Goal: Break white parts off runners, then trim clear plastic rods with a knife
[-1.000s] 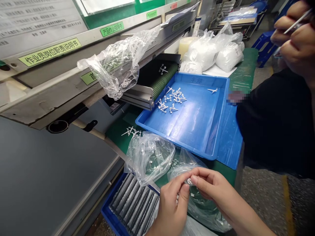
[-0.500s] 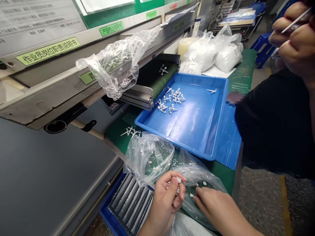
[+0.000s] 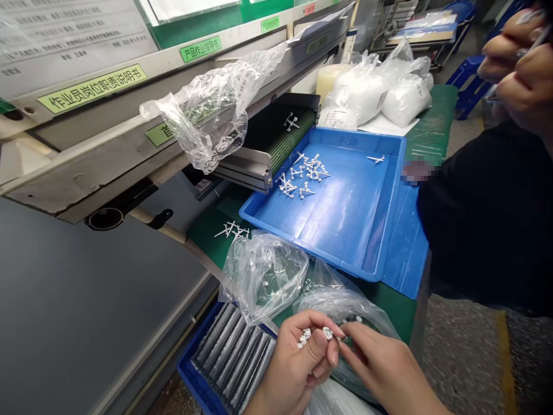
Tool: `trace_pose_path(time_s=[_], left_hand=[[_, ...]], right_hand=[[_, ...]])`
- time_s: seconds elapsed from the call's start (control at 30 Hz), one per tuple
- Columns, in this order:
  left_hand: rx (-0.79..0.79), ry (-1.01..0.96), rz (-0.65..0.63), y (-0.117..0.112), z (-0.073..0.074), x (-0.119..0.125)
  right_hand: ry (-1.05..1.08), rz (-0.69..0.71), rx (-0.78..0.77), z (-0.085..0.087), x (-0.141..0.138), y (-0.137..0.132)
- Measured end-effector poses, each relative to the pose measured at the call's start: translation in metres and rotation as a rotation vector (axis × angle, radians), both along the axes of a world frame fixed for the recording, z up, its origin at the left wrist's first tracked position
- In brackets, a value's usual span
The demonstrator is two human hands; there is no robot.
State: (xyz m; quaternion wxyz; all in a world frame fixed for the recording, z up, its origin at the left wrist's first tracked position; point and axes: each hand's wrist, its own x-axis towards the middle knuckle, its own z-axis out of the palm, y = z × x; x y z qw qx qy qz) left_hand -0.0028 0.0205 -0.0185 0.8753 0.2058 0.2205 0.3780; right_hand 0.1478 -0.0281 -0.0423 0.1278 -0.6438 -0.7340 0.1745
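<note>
White plastic pieces (image 3: 327, 332) in left hand (image 3: 300, 363); long axis toward right hand (image 3: 384, 369)

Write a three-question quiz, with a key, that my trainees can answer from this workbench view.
1. True or false: the left hand holds small white parts.
2. The grey ribbed bars beside the left hand lie in: A) a white sack; B) a blue crate; C) a clear bag.
3. Fill the gap: the white branched parts beside the blue tray lie on a ____ mat.

Key: 1 true; 2 B; 3 green.
</note>
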Motion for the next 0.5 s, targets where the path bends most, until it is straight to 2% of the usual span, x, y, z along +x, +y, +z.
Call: trace_pose_path(time_s=[0.1,0.2,0.3,0.5], left_hand=[[-0.009,-0.001,-0.015,-0.001,0.002,0.002],[-0.004,-0.027,-0.043,-0.003,0.002,0.005],[0.006,-0.045,-0.057,-0.004,0.001,0.007],[0.028,-0.056,-0.064,-0.005,0.000,0.008]], right_hand=[[0.242,-0.059,0.274,0.031,0.004,0.001],[0.251,-0.047,0.396,0.053,0.004,0.003],[0.243,-0.028,0.423,0.061,0.002,0.004],[0.266,-0.053,0.456,0.062,-0.001,0.002]])
